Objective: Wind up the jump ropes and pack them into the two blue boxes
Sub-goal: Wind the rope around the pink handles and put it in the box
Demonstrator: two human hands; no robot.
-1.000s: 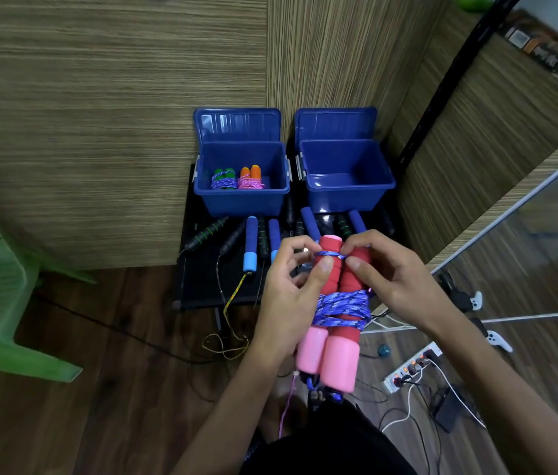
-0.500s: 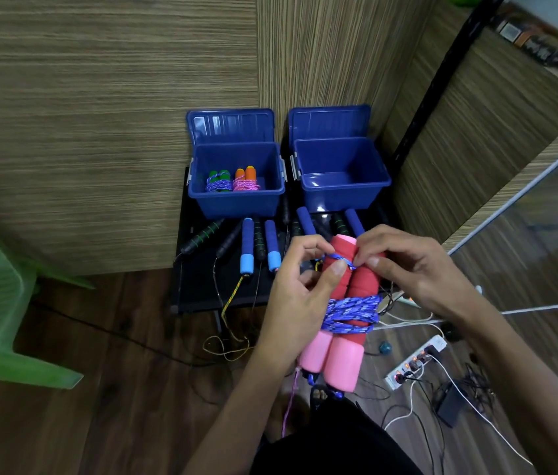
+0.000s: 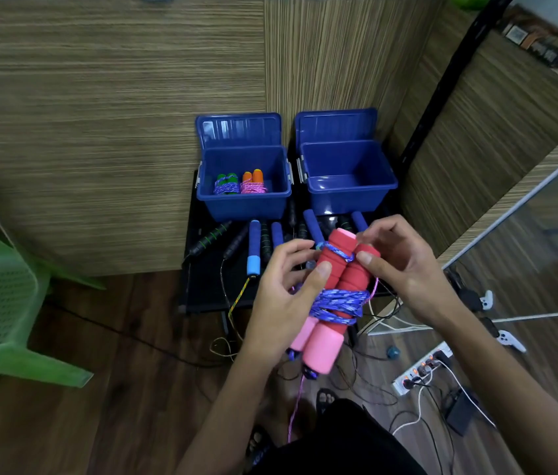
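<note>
Pink-handled jump rope (image 3: 334, 293) gripped by fingers of both hands; two blue boxes (image 3: 347, 176), two wound ropes.

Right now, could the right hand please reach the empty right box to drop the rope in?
Probably yes. The right box stands open just beyond the right hand, nothing between them; but both hands hold the rope, the left hand gripping it.

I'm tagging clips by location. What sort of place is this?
Probably a room in a home: wood-look floor, green plastic chair, power strip with loose cables beside a glass door.
</note>
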